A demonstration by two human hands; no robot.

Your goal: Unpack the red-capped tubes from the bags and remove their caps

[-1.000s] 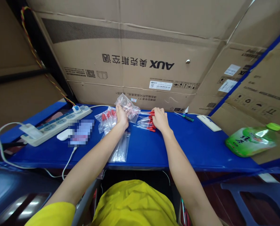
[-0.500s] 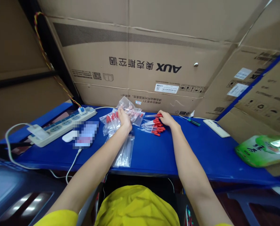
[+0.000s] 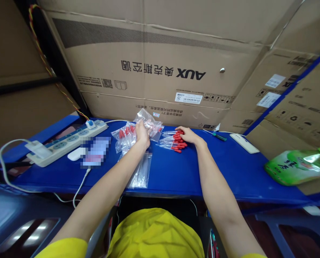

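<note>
Two hands out over blue tabletop (image 3: 176,172): left hand (image 3: 142,134) closed on clear bag (image 3: 149,123), w/ more bags beside it. Right hand (image 3: 188,135) lies loosely open, fingers touching pile of red-capped tubes (image 3: 173,142) just left of it.

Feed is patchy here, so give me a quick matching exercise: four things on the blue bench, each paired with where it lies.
Things:
1. white power strip
2. green-handled screwdriver
3. green plastic pouch
4. loose red-capped clear tubes

Places:
A. far right end
B. under the right hand
C. left end, cable plugged in
D. between right hand and white flat device

Pairs: 1-C, 2-D, 3-A, 4-B
</note>
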